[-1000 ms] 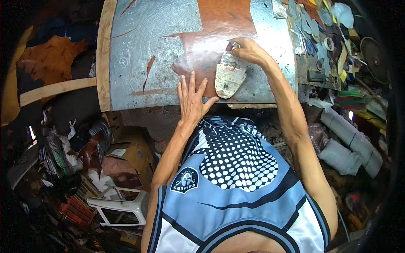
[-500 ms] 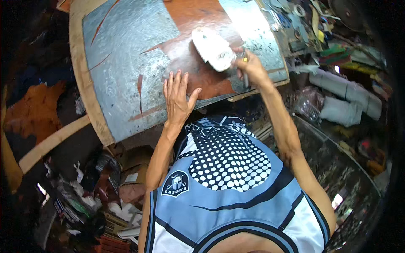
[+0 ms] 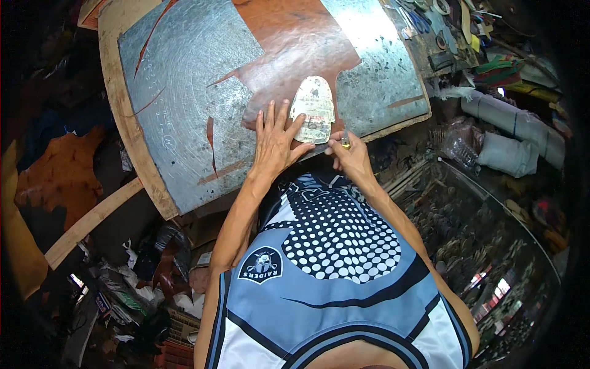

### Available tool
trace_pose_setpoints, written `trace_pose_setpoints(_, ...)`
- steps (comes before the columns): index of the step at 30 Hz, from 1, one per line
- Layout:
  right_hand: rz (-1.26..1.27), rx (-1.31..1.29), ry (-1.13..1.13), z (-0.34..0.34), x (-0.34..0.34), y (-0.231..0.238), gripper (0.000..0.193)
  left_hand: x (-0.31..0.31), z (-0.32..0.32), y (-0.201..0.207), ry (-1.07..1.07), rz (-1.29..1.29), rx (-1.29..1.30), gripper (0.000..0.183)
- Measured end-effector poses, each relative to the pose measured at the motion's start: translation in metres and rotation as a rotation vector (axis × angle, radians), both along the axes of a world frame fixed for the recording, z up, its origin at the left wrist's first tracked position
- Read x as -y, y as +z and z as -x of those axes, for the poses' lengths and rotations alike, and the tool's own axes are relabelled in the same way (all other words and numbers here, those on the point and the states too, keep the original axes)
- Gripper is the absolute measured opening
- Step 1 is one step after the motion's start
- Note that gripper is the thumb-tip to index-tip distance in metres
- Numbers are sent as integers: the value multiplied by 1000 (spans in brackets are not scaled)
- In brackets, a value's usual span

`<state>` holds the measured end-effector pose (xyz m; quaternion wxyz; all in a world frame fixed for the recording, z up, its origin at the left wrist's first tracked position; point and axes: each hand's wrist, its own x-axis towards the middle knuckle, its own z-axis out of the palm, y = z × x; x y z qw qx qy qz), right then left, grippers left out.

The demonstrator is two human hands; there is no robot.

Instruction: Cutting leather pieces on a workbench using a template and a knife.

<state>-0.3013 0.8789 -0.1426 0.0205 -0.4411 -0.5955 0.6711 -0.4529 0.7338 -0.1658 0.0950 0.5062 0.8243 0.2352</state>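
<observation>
A cream-white, shoe-sole-shaped template (image 3: 314,111) with handwriting lies on a sheet of brown leather (image 3: 301,46). My left hand (image 3: 275,135) lies flat with fingers spread, mostly on the leather. Its index finger and thumb reach the template's left edge. At the template's lower right corner is my right hand (image 3: 350,158), fingers curled round a small hand tool with a yellow part (image 3: 345,142). Most of that tool is hidden by the fingers, so its kind does not show. The leather rests on a scratched grey metal sheet (image 3: 178,80) atop the table.
Narrow leather strips (image 3: 211,138) lie on the metal sheet. A wooden border (image 3: 126,117) edges the table. Tools, among them blue-handled scissors (image 3: 420,23), crowd a side surface at upper right. Wrapped rolls (image 3: 513,120) stand right, and brown leather (image 3: 58,172) hangs at far left.
The template has come down from above the leather and now lies near the table's front edge. My right hand has moved left and nearer to me; my left hand has slid right to the template.
</observation>
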Motion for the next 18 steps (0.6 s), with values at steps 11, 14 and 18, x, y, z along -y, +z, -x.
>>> trace_pose_setpoints(11, -612, 125, 301, 17, -42, 12, 38, 0, -8, 0, 64, 4, -54, 60)
trace_pose_setpoints(14, -519, 161, 361, 25, -48, 14, 41, -3, -10, -3, 79, 12, -48, 61)
trace_pose_setpoints(18, -446, 170, 374, 28, -41, 2, 40, 7, -7, -13, 92, 18, -52, 62)
